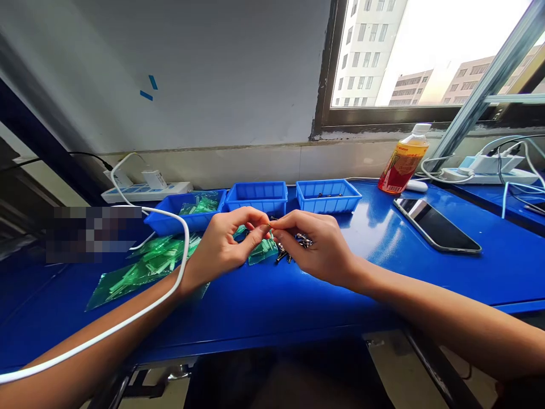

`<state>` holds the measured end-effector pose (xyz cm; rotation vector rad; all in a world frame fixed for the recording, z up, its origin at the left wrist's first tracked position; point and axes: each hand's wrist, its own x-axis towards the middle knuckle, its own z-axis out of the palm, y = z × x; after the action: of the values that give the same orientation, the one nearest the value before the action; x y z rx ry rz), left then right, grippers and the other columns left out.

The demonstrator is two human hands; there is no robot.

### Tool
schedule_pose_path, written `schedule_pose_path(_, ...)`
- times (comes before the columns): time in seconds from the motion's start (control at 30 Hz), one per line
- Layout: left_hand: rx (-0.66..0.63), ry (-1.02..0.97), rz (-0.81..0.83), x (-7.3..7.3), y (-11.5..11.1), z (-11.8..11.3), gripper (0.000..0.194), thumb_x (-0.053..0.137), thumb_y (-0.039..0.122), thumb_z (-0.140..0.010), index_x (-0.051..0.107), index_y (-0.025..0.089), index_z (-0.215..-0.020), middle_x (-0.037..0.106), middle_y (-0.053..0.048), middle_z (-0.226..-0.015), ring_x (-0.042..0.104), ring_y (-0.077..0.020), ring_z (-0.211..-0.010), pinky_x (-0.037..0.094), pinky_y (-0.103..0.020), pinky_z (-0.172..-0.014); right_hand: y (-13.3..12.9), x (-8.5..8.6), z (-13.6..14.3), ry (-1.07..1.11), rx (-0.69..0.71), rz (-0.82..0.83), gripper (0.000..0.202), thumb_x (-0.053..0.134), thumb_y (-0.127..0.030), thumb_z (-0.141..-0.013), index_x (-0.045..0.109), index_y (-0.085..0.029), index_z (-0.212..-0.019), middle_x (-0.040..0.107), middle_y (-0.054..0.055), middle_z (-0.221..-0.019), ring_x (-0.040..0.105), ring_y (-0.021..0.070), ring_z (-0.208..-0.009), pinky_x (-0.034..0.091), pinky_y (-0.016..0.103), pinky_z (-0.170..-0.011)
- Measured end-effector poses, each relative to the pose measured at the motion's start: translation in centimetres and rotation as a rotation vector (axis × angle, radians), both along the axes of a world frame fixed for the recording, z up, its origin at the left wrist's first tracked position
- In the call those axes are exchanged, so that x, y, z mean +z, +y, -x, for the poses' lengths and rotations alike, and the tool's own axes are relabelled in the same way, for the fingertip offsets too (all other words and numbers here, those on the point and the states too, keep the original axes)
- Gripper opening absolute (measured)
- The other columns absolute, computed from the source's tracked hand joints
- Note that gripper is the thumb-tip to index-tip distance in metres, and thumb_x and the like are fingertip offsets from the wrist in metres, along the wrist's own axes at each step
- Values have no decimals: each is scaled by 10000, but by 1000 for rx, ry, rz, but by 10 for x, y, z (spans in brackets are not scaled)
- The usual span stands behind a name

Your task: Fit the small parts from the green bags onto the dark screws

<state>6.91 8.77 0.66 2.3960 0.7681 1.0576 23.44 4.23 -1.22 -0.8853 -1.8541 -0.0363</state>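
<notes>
Above the tabletop [272,309], hands [232,238] [313,244] fingertip-to-fingertip

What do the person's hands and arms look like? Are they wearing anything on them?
The left hand and right hand are bare: no gloves, and no rings show. Both wrists have no watch or bracelet in sight. The visible forearms have no sleeves over them. A white cable crosses the view of the left forearm.

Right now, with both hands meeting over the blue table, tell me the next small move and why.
I'd probably steady the left hand and gently turn the right hand: both appear to pinch one tiny piece, mostly hidden by their fingers, so a slight turn might show how it sits. Dark metallic parts lie close by, where a dropped piece could get lost.
</notes>
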Motion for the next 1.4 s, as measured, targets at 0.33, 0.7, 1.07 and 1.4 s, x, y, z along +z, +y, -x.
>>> schedule_pose_path(0.33,-62,-39,1,1,-2,0,108,494,230,-802,566,187,-734,634,1,-676,567,-117,-611,479,-219,-579,-5,1,3,79,39,35,58,595,-108,-774,636,-140,-801,672,11,-669,590,71,-560,459,168,-508)
schedule_pose_path(0.7,-48,-26,-20,1,0,0,124,497,255,-791,574,185,-723,638,-5,-683,567,-117,-603,484,-225,-587,-4,0,2,15,15,-1,52,572,-112,-790,612,-146,-789,660,13,-675,570,75,-565,453,185,-523)
schedule_pose_path(1.07,-11,-40,-28,1,-1,0,130,495,253,-800,579,181,-732,629,5,-666,568,-113,-609,475,-214,-585,-1,0,1,-44,32,-96,92,531,-103,-820,605,-138,-863,651,51,-759,590,99,-644,487,221,-580)
schedule_pose_path(1.4,26,9,-58,-1,0,0,186,525,334,-810,602,176,-750,655,3,-706,584,-112,-618,456,-196,-553,2,-2,0,-55,8,-137,147,504,-72,-814,580,-170,-891,622,31,-803,581,97,-694,497,221,-618)
